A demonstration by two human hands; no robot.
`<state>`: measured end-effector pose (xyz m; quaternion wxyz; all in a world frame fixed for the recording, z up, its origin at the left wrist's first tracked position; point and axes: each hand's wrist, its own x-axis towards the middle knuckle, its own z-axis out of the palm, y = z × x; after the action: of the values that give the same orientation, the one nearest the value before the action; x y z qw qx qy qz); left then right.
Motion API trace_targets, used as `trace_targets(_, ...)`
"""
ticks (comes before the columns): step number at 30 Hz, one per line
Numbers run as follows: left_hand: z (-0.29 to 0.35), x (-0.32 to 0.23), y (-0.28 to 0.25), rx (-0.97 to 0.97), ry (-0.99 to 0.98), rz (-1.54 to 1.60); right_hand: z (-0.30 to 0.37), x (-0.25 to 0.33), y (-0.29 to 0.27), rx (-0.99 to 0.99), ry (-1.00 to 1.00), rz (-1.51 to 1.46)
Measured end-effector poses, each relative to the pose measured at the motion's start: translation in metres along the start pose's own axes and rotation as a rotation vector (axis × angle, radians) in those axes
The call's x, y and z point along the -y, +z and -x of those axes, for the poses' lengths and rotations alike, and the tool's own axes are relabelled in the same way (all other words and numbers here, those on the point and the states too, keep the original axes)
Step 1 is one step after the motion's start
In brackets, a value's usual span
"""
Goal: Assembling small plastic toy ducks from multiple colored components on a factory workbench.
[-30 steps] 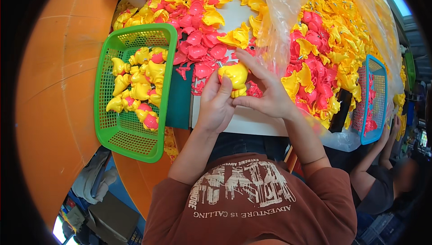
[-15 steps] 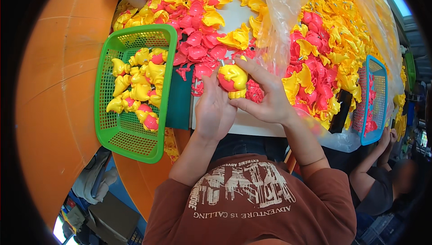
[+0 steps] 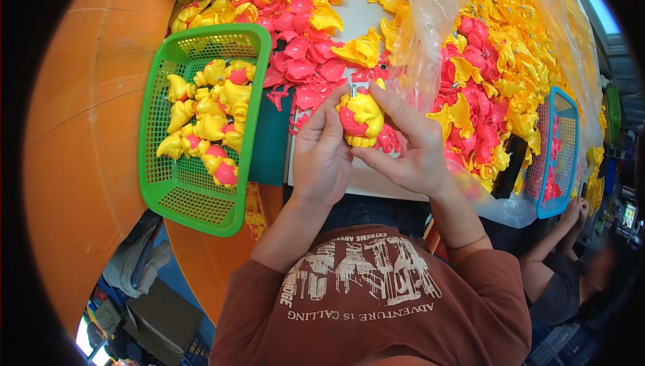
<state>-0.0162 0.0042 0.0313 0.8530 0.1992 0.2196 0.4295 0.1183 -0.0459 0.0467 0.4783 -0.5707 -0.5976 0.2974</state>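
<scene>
A small yellow and pink plastic toy body [image 3: 366, 112] is held upright between my two hands, with a metal pin standing out of its top. My left hand [image 3: 324, 154] is closed in on its left side, thumb and fingertips against the pink part. On the other side my right hand [image 3: 418, 147] grips it between thumb and fingers. Loose pink plastic shells [image 3: 301, 70] lie just beyond the hands. Behind the toy, small pink pieces [image 3: 388, 139] show in part.
A green basket [image 3: 250, 164] at the left holds several yellow and pink toy bodies. Heaps of yellow shells [image 3: 531, 57] cover the far right of the table, beside clear plastic sheeting [image 3: 430, 30]. At the right stand a blue basket [image 3: 572, 157] and another person [image 3: 561, 278].
My left hand, flatter and more open before, has curled its fingers in against the toy body. The toy body has shifted slightly right and turned a little in my hands.
</scene>
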Motion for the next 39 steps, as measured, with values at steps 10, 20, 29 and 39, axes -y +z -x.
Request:
trace_targets(10, 0.004, -0.001, -0.003, 0.024, 0.071, -0.150, -0.002, 0.009, -0.006, -0.074, -0.180, 0.278)
trace_targets(20, 0.004, 0.007, -0.007, 0.076, 0.167, -0.200, 0.004, 0.017, -0.002, -0.081, -0.179, 0.378)
trace_targets(29, 0.003, 0.015, -0.016, 0.261, 0.216, -0.263, -0.001, 0.002, -0.001, -0.243, 0.149, -0.559)
trace_targets(39, 0.000, 0.019, -0.016, 0.327, 0.372, -0.639, -0.001, 0.017, 0.005, -0.319, 0.299, -0.133)
